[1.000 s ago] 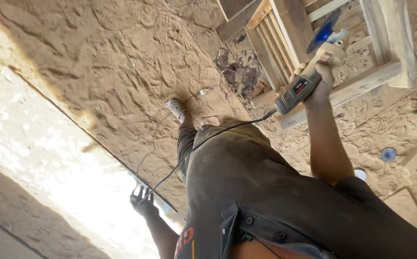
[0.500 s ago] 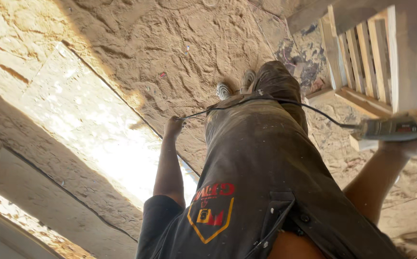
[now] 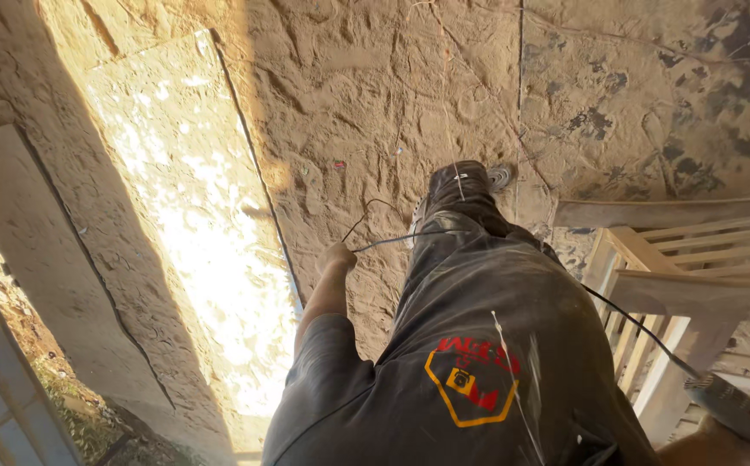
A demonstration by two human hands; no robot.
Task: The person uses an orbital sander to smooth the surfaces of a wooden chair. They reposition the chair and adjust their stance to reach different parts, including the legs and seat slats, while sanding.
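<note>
My left hand hangs by my left side, closed around a thin black power cable. The cable runs across my dark dusty trousers to a grey corded power tool at the bottom right corner. My right hand is only partly in view under the tool and grips its body. My dark shoe stands on the sawdust-covered floor.
A pale wooden slatted frame stands close to my right leg. A bright sunlit strip crosses the floor on the left, beside a grey concrete slab. Dark stains mark the floor at the upper right.
The view has swung toward the floor. My right hand with the tool has dropped from the right edge to the bottom right corner. My left hand has lowered and now holds the cable.
</note>
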